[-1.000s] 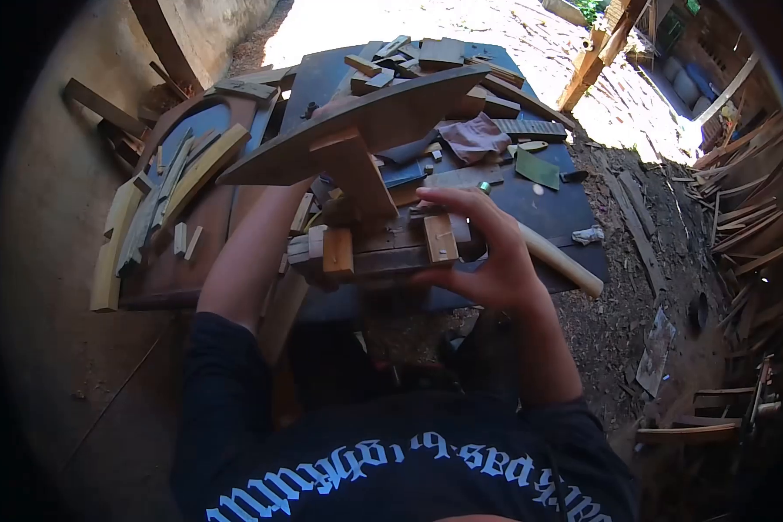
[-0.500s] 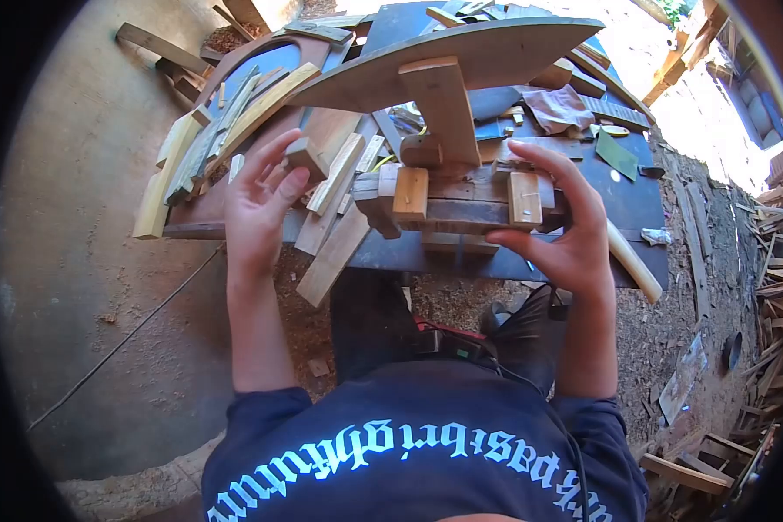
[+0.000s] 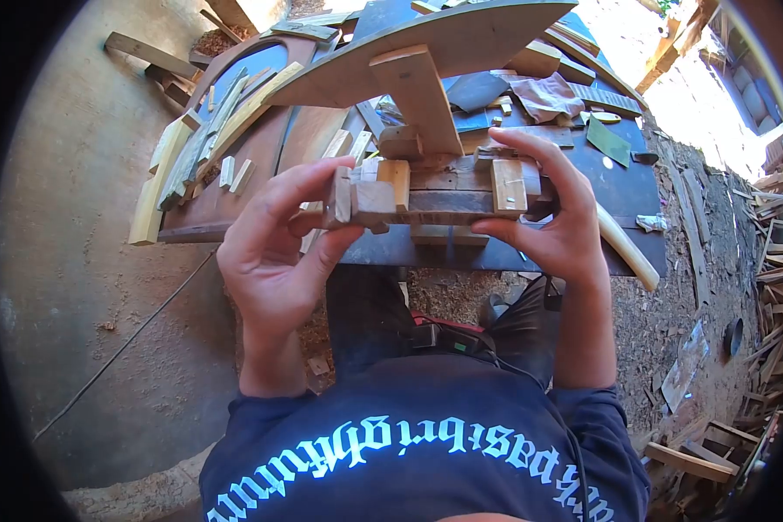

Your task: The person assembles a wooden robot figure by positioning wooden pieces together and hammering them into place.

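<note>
My left hand [image 3: 274,235] pinches a small wooden block [image 3: 341,198] between thumb and fingers. The block is right at the left end of a wooden assembly and overlaps it in this view. This assembly has a dark crossbar [image 3: 457,202] with two light wood blocks on its near side, a left one [image 3: 396,181] and a right one [image 3: 509,186]. From its middle an upright wooden arm [image 3: 419,100] rises to a long curved board [image 3: 426,48]. Gripping the crossbar's right end, my right hand [image 3: 570,230] has its thumb below and fingers above.
A dark worktable [image 3: 378,252] carries wood strips [image 3: 209,130], a cloth [image 3: 548,97] and a green sheet [image 3: 609,141]. A pale curved stick [image 3: 626,248] juts past its front right edge. Scrap wood [image 3: 770,313] is piled at right; a cord [image 3: 122,348] crosses the floor at left.
My left hand has moved right with the small block, from apart to the assembly's left end. My right hand keeps its grip; the assembly appears shifted slightly left and up in view.
</note>
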A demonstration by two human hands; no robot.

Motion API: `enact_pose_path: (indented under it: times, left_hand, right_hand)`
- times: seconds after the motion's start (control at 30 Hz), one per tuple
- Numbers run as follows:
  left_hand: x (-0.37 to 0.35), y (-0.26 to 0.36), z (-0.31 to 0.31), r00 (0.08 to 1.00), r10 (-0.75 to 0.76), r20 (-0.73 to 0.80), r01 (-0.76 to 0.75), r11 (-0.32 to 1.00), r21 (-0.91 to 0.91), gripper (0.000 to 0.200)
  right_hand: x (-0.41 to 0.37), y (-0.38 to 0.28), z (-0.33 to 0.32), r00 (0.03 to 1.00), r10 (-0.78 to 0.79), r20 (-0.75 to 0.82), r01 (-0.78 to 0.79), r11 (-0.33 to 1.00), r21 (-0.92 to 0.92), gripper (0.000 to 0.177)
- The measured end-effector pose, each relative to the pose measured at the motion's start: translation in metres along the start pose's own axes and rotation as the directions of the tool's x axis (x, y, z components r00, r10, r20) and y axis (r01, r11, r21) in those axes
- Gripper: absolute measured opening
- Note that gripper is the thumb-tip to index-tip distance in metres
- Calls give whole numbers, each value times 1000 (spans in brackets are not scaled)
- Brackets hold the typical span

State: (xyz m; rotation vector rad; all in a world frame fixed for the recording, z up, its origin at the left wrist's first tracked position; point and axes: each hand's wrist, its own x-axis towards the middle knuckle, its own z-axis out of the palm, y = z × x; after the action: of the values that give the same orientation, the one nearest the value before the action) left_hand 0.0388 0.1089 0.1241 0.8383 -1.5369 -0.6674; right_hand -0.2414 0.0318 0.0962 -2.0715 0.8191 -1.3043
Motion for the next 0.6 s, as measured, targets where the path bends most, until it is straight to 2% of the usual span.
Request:
enact_pose_path:
  times: [0.2, 0.37, 0.43, 0.5, 0.6]
  left_hand:
    - [2, 5, 19, 999, 41, 20, -39, 996, -82, 48]
    - [5, 1, 37, 972, 235, -11, -234, 962, -143, 36]
    - [0, 0, 36, 979, 205, 6, -201, 961, -191, 36]
    - [-9, 6, 30, 997, 35, 75, -15, 966, -256, 42]
    - [-14, 13, 30, 987, -104, 125, 141, 930, -340, 44]
  right_hand:
    - [1, 2, -1, 1000, -30, 5, 30, 999, -21, 76]
    - [1, 1, -1, 999, -39, 5, 39, 999, -35, 76]
    - [1, 1, 0, 999, -41, 0, 41, 999, -29, 76]
    - [1, 2, 1, 999, -49, -1, 49, 998, -26, 76]
    - [2, 2, 0, 998, -67, -4, 67, 997, -37, 76]
